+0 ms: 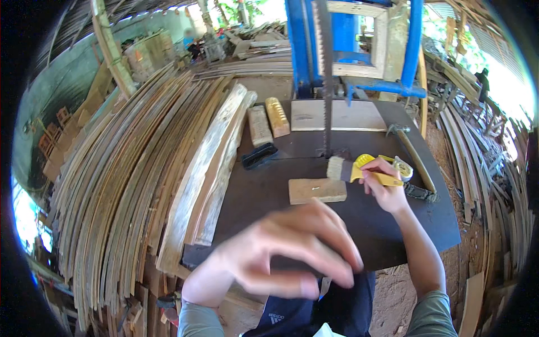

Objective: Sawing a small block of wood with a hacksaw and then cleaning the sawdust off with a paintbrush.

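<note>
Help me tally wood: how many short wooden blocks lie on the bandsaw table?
3: a tan block near the paintbrush, plus a grayish block and a yellowish block side by side left of the bandsaw blade. The left hand may hide more.

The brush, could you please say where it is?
In the head view, right of centre: the right hand holds the brush near the foot of the saw blade.

A flat paintbrush (pixel 355 172) pairs a yellow handle with cream bristles. The flat-topped bench (pixel 255 194) is dark brown, the tall metal machine frame (pixel 304 50) bright blue, the rectangular wooden block (pixel 318 194) light tan, the cloth sleeves (pixel 200 321) grey-green.
</note>
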